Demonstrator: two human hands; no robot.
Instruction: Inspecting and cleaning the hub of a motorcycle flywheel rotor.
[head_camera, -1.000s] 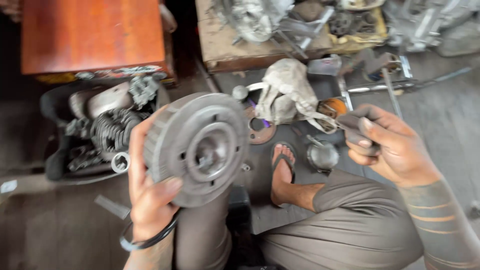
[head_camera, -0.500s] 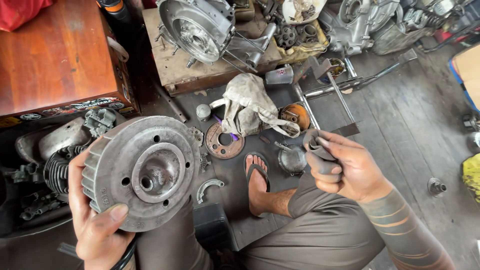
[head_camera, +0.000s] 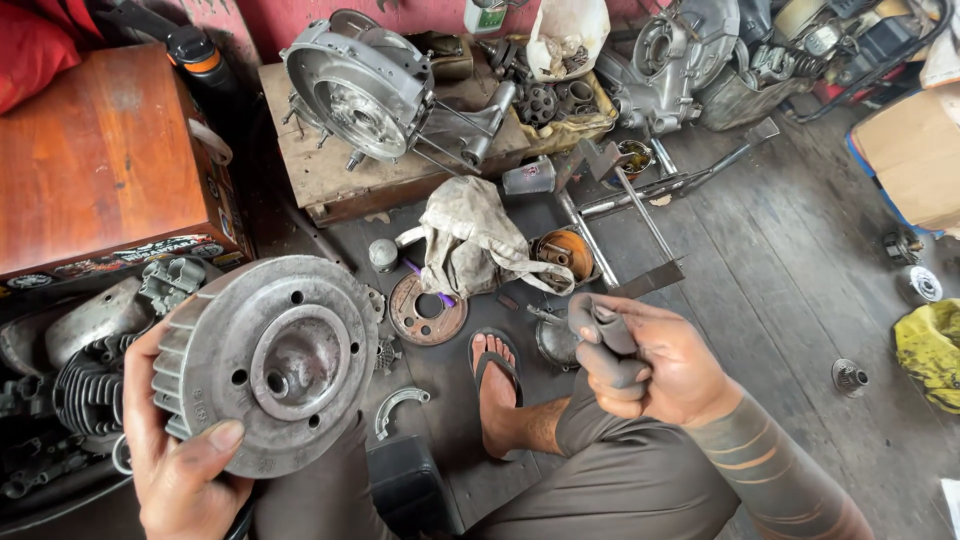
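My left hand (head_camera: 180, 455) clamps the finned flywheel (head_camera: 268, 362) at eight o'clock; my right hand (head_camera: 660, 365) is closed on a grey tool handle (head_camera: 605, 340), perhaps rubber. A dirty rag (head_camera: 475, 240) and brake plate (head_camera: 427, 308) lie at twelve. The flywheel has dropped lower since earlier.

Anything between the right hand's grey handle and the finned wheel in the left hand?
Nothing visible. The left hand holds the finned metal wheel up by its rim, face to the camera. The right hand grips a grey handle off to the side; between them show only the floor parts and a sandalled foot lower down.
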